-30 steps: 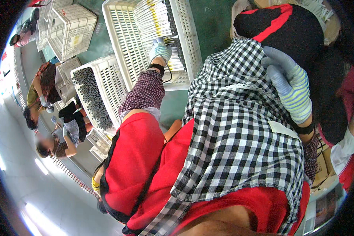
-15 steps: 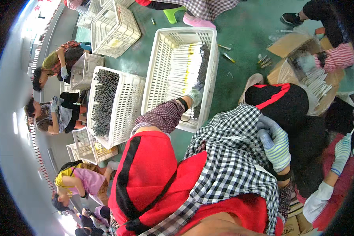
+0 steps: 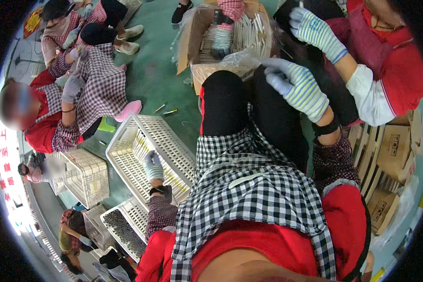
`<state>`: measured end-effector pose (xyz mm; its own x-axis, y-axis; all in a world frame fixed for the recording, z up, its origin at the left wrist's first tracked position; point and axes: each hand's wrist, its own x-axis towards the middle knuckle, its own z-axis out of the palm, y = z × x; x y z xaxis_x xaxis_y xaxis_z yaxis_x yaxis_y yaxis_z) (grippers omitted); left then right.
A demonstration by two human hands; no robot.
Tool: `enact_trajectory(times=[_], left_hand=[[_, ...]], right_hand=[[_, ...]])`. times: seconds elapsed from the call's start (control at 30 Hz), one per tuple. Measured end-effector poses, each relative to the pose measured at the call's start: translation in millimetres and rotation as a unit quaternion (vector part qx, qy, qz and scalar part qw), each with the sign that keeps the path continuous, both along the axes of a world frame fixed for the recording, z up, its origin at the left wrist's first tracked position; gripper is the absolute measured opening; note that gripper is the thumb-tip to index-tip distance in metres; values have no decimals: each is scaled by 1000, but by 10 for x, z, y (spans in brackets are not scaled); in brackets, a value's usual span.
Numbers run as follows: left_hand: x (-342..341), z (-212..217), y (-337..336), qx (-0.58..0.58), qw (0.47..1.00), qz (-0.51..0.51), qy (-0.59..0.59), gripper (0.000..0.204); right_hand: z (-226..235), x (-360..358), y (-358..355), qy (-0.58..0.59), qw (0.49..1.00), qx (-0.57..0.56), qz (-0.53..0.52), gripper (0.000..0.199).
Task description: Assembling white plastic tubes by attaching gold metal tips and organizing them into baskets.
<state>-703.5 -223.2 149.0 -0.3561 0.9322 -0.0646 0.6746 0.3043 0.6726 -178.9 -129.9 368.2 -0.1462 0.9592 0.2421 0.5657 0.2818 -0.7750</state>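
My left hand [image 3: 153,168], in a striped knit glove, reaches into a white plastic crate [image 3: 122,126]. Its fingers look stretched out over rows of slim white sticks with yellow marks [image 3: 173,177]; nothing shows in its grasp. Raised over my dark trousers, my right hand [image 3: 300,89] wears the same kind of glove. Its fingers are loosely bent and apart, with nothing visible between them. A slim pale strip [image 3: 247,180] lies across my black-and-white checked apron [image 3: 249,207].
A cardboard box [image 3: 192,40] with a plastic liner and white sticks [image 3: 251,33] stands ahead; a co-worker's gloved hand [image 3: 222,41] is in it. Another co-worker's gloved hand [image 3: 317,35] is close on my right. A crate of dark tubes [image 3: 122,230] stands left.
My view has swung to the right, so the crate now appears lower left and the box nearer the middle. My right hand has lifted off my lap; my left stays in the crate.
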Motion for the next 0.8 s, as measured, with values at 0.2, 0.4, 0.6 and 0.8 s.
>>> enact_trajectory(times=[0.2, 0.4, 0.6, 0.8], left_hand=[[475, 380, 565, -70, 996, 38, 32, 66], [873, 626, 1072, -4, 955, -50, 291, 67], [1905, 890, 2114, 51, 974, -145, -164, 54], [2767, 1046, 3236, -105, 946, -294, -90, 65]], right_hand=[[-290, 149, -20, 178, 983, -48, -28, 29], [-382, 31, 41, 300, 948, -102, -15, 26], [-433, -24, 178, 341, 921, -180, -61, 22], [-652, -13, 450, 265, 949, -147, -88, 21]])
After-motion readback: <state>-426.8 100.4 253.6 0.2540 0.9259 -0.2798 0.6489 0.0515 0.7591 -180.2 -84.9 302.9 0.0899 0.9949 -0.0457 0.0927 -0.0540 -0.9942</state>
